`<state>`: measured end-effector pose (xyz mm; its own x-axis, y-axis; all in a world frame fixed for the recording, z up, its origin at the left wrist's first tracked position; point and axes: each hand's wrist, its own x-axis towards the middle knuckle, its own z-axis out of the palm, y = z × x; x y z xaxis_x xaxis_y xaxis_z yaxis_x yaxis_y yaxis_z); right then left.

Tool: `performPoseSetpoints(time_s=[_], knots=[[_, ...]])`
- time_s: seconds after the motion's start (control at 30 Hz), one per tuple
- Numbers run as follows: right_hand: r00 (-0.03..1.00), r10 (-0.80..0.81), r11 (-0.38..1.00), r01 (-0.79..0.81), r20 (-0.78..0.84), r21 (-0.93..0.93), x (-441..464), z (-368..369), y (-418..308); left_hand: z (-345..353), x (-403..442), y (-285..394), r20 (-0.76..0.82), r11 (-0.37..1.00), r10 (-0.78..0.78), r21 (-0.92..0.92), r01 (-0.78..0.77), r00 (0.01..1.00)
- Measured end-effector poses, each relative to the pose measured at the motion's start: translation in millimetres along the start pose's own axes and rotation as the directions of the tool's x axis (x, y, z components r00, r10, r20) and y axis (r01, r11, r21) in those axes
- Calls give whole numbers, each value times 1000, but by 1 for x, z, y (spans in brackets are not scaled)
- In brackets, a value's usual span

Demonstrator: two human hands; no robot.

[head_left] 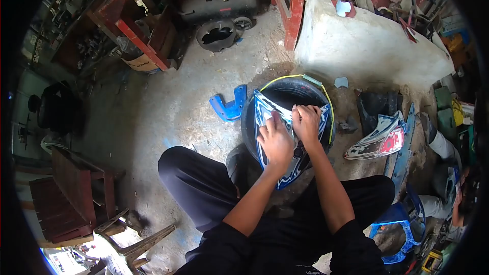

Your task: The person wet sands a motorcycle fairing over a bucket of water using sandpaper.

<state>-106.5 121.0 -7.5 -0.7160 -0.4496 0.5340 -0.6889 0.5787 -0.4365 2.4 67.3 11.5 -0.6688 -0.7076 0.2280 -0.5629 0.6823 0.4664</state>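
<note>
Laid across the mouth of a black bucket (249, 128), directly beneath both hands: a blue-and-white panel (267, 106), broad end facing away from the body, narrow tip pointing back between the knees. Over its middle — left hand (276, 137), fingers loosely bent, slightly blurred; impossible to tell if pinching anything underneath. At its far edge, just beside the left — right hand (305, 124), fingers folded down and holding on. Near the bucket, to the left on the concrete floor (168, 102), a forked blue part (239, 98). To the right, well apart from both hands, a red-and-white patterned piece (374, 140).
</note>
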Motion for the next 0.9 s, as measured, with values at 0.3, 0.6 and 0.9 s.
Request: performPoseSetpoints(time_s=[0.3,0.6,0.9], knots=[[1000,-9,1000,9,-16,3,-4,2,1,3,8,-13,37,1000,-20,-7,20,999],[1000,3,1000,-3,9,24,-4,-3,-2,1,20,-17,3,999,-34,-17,34,999],[1000,-10,1000,10,13,13,-5,1,2,-4,-11,-32,65,943,-68,-320,85,996]])
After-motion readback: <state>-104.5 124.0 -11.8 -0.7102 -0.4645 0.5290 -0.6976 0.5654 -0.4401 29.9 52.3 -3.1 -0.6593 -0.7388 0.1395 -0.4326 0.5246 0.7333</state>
